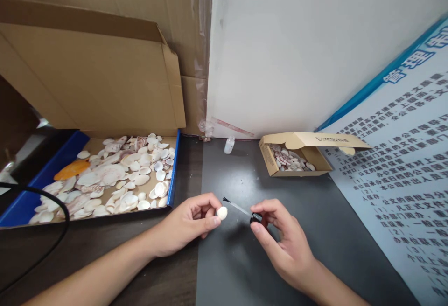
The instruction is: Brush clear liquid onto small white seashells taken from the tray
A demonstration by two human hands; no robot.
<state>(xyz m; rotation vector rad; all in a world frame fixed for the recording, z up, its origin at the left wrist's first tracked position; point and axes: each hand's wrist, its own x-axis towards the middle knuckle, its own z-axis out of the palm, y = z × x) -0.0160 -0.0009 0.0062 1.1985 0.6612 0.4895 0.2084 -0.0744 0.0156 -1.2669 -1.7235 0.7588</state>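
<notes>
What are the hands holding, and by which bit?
The left hand pinches a small white shell by its edge; the right hand holds a brush by its black cap.

between my left hand (196, 219) and right hand (280, 233), the brush (240, 207) crosses the gap near the small shell (222, 212). ahead of me the grey mat (234, 182) gives open room up to the little bottle (229, 145), where the white board (280, 63) closes the way. the shell tray's blue wall (173, 175) bars low sideways reach leftward, and the small carton (296, 174) blocks far right.
</notes>
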